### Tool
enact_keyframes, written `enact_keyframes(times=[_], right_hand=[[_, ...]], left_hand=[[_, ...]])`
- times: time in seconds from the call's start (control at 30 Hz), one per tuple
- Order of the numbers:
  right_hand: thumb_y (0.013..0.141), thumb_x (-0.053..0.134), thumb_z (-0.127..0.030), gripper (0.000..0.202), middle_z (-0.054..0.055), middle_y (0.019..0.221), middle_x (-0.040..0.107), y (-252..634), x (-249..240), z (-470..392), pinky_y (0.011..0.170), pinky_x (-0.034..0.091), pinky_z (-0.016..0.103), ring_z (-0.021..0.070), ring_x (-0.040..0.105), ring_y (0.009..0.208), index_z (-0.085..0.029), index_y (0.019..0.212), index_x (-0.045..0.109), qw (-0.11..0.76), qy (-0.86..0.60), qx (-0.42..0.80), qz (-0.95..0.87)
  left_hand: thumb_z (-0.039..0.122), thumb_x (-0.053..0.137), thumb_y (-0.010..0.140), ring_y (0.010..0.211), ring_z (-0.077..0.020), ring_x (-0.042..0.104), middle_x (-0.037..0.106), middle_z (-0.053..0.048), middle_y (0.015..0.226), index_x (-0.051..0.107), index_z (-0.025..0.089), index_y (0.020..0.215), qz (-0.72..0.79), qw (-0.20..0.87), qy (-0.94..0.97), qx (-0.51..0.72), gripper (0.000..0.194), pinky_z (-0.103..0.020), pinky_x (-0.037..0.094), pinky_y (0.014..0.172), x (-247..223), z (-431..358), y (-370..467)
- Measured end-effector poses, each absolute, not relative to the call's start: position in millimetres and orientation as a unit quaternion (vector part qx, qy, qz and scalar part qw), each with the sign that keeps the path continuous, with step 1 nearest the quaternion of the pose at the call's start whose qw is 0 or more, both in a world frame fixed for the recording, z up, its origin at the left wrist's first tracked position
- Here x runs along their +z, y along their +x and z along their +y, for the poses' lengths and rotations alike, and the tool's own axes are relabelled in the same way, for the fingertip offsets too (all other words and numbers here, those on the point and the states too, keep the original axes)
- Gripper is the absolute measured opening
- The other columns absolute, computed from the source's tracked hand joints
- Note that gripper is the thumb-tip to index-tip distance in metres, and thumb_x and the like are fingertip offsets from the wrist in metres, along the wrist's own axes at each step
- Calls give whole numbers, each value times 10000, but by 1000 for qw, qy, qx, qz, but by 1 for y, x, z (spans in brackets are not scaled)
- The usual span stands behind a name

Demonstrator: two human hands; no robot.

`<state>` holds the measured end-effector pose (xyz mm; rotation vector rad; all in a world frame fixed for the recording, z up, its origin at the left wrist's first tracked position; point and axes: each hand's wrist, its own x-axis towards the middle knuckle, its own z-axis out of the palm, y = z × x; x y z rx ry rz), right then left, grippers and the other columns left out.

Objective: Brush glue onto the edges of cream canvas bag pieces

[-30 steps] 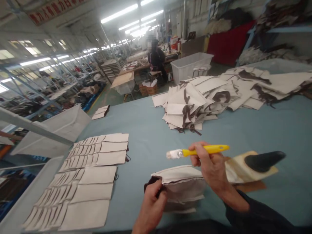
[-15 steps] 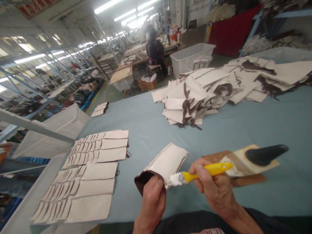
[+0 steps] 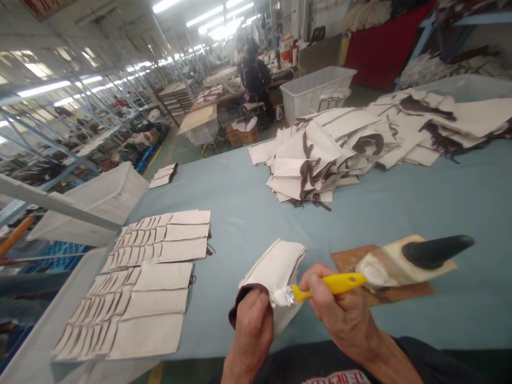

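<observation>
My left hand [image 3: 253, 325] is closed on the brown-edged opening of a cream fabric piece [image 3: 276, 261], which rests tilted on the blue-green tabletop. In my right hand [image 3: 340, 304] is a brush with a yellow handle [image 3: 344, 282]. Its white-coated bristles [image 3: 282, 296] touch the fabric piece right beside my left fingers. To the right of my right hand lies a container with white paste [image 3: 376, 269] at its mouth and a black, tapered end [image 3: 438, 250]. It sits on a brown sheet [image 3: 404, 296].
Overlapping rows of cream pieces [image 3: 152, 309] lie at the left. A large loose heap of cream pieces with brown strips [image 3: 320, 154] covers the back right. White plastic bins [image 3: 92, 202] stand past the left edge. Another person [image 3: 256, 80] sits farther back.
The fabric piece has turned in my left hand, so its dark opening shows less and a lower layer shows below the brush. My right hand and the brush have shifted slightly left.
</observation>
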<state>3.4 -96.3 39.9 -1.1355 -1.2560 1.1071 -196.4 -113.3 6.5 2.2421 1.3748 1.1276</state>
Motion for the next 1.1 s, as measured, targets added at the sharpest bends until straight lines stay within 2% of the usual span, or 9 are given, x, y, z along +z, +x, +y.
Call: enact_keyframes(times=[0.17,0.4,0.53,0.6,0.73,0.8,0.93,1.1], right_hand=[[1047,515,-559,464,-64,469,386,7,35,-105,359,217,218,92,335,386,-207,772,641,516,-479,496,-508],[969,604,-638,476,-55,423,439,23,44,-88,370,290,215,108,413,357,-204,773,619,566,-537,462,-421],[958,584,-672,510,-55,408,421,14,47,-81,359,258,213,106,395,344,-203,761,618,559,-507,488,-439],[967,555,-675,516,-65,414,394,5,47,-78,363,224,211,97,359,353,-202,770,614,535,-491,516,-454],[971,526,-663,516,-68,441,382,-5,53,-71,374,213,208,87,336,379,-200,757,605,511,-476,534,-477],[954,545,-675,522,-65,437,390,-3,57,-67,370,241,208,93,361,372,-200,746,604,525,-485,523,-464],[929,583,-706,536,-65,418,395,5,58,-67,361,299,211,104,390,358,-207,734,603,568,-505,490,-427],[1001,524,-621,496,-69,422,383,-6,50,-79,353,225,220,98,348,350,-204,759,640,531,-468,513,-485]], left_hand=[[57,458,961,831,-173,743,789,-77,932,757,187,1086,487,201,744,412,349,-236,574,780,8,-114,-194],[173,483,945,848,-210,711,788,-60,900,823,178,1016,590,304,635,395,348,-284,579,822,13,-115,-196],[200,514,912,663,-172,589,682,-12,688,823,178,908,610,342,607,376,310,-251,540,710,14,-116,-198],[200,507,907,638,-158,560,662,-5,669,810,169,870,612,356,605,366,306,-230,507,662,17,-116,-196],[167,469,903,773,-176,655,748,-34,834,808,175,950,580,359,634,364,343,-240,534,754,23,-117,-189],[152,460,906,807,-181,670,754,-37,852,798,183,918,573,341,648,367,339,-250,537,796,24,-118,-188],[139,472,908,716,-163,615,677,-16,711,723,179,745,595,305,646,369,303,-234,497,726,21,-120,-190],[106,456,890,713,-157,626,716,-19,777,748,173,848,575,325,653,370,302,-224,478,689,18,-120,-188]])
